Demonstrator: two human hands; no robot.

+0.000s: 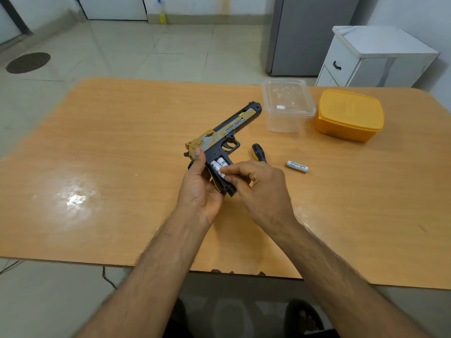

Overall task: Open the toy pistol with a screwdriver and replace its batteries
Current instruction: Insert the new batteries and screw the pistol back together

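Observation:
A black and gold toy pistol (pixel 227 132) is held above the wooden table (pixel 109 147), barrel pointing up and to the right. My left hand (pixel 201 184) grips its handle from behind, thumb near the hammer. The grip's battery bay is uncovered and shows two white batteries (pixel 219 165). My right hand (pixel 253 184) pinches the nearer battery with thumb and forefinger. Another white battery (pixel 297 166) lies loose on the table to the right. A screwdriver with a black and yellow handle (pixel 258 152) lies just behind my right hand, partly hidden.
A clear plastic box (pixel 288 104) and a closed yellow box (pixel 349 115) stand at the table's back right. Beyond the table are a white cabinet (pixel 375 57) and a grey appliance (pixel 310 35). The table's near edge (pixel 219 269) is chipped.

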